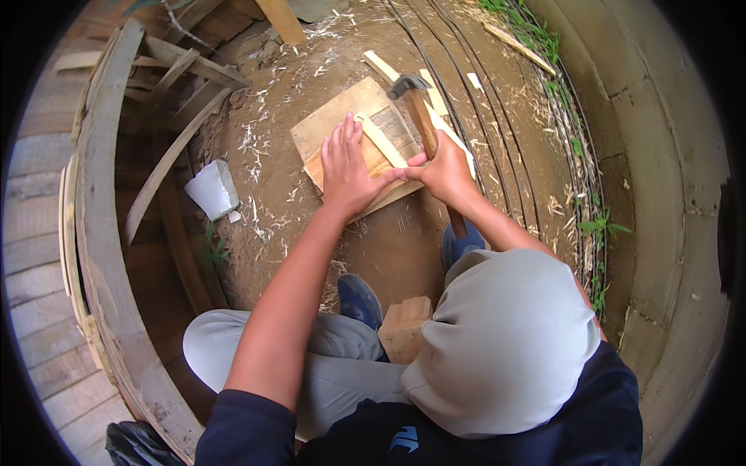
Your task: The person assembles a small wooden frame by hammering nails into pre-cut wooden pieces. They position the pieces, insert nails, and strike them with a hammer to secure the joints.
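Your left hand, opened flat, steadied a pale narrow wooden strip on a tan wooden board while your right hand gripped a brown-handled metal hammer, apparently positioning, next needing firm alignment.

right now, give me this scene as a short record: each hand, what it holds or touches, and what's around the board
left hand: spread over the wooden board, beside the pale strip
right hand: wrapped around the handle of the hammer
hammer position: head end pointing away from the person
pale strip position: lying slantwise on the board
left of board: white block
right of board: dark cables
ground: brown soil, scattered wood shavings
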`<state>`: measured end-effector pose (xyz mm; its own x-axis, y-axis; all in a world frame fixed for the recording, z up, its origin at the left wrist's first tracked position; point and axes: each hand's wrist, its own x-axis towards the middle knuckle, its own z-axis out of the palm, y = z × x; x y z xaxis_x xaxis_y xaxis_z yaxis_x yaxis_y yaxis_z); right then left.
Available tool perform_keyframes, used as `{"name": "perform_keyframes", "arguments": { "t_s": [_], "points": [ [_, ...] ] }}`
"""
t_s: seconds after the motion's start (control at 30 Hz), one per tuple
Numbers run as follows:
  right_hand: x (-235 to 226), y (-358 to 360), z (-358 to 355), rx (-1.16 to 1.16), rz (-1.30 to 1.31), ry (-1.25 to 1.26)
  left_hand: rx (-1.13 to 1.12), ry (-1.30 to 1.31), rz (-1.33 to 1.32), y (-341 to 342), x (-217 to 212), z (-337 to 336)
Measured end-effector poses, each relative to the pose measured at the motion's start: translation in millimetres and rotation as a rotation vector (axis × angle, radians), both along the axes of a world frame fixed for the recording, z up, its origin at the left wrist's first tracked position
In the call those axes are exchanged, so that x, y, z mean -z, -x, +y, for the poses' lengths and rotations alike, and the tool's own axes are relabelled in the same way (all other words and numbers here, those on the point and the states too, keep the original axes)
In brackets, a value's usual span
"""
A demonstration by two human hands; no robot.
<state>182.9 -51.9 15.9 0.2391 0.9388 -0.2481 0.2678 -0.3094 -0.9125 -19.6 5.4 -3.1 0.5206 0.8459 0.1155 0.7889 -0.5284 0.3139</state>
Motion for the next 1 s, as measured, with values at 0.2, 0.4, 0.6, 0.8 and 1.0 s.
{"name": "perform_keyframes", "arguments": {
  "t_s": [0.2,0.4,0.6,0.8,1.0],
  "points": [
    [-20.3,-0.7,-2.7,-0.003,-0.11,0.052,-0.044,-0.067,-0.022,0.0,7.9,0.1],
    [-4.5,-6.4,-6.2,-0.016,-0.262,-0.057,-0.093,-0.049,-0.11,-5.8,1.5,-3.0],
    [-34.9,-17.4,-5.6,-0.176,-0.3,-0.059,-0.131,0.03,-0.12,-4.0,0.2,0.0],
    [-80.1,-33.8,1.6,-0.4,-0.383,-0.216,-0.207,0.188,-0.149,-5.2,-5.3,2.0],
    [-106.0,-32.8,3.8,-0.521,-0.584,-0.271,-0.212,0.281,-0.044,-6.3,-11.3,6.1]
  ]
}}
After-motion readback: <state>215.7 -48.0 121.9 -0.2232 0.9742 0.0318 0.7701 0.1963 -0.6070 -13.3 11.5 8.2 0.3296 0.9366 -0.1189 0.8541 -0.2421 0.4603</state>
